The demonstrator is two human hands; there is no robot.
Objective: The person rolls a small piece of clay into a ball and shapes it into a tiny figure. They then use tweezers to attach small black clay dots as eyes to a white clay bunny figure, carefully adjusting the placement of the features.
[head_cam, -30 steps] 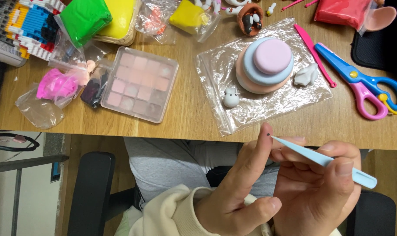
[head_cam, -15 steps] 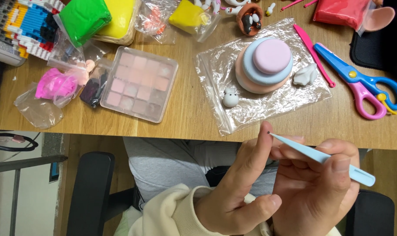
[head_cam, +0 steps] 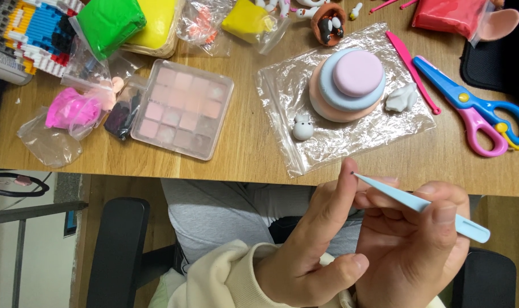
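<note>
My right hand [head_cam: 410, 245] grips a light blue pointed clay tool [head_cam: 425, 205] below the table edge. Its tip touches a tiny dark speck on the raised fingertip of my left hand [head_cam: 311, 251], whose other fingers are loosely curled and hold nothing else. On the wooden table above lies a clear plastic sheet [head_cam: 282, 102] bearing a three-tier clay cake [head_cam: 348, 82] in peach, blue and pink, a small grey clay animal [head_cam: 303, 126] and a white clay figure [head_cam: 401, 98].
A pink makeup palette [head_cam: 182, 108] lies left of the sheet. Bags of green [head_cam: 108, 21], yellow [head_cam: 245, 20] and pink clay [head_cam: 71, 108] sit at the back left. Blue-and-pink scissors [head_cam: 476, 114] and a pink clay knife [head_cam: 410, 68] lie at right. A black chair [head_cam: 116, 251] is below.
Both hands have shifted slightly, staying together; the tool tip remains at my left fingertip.
</note>
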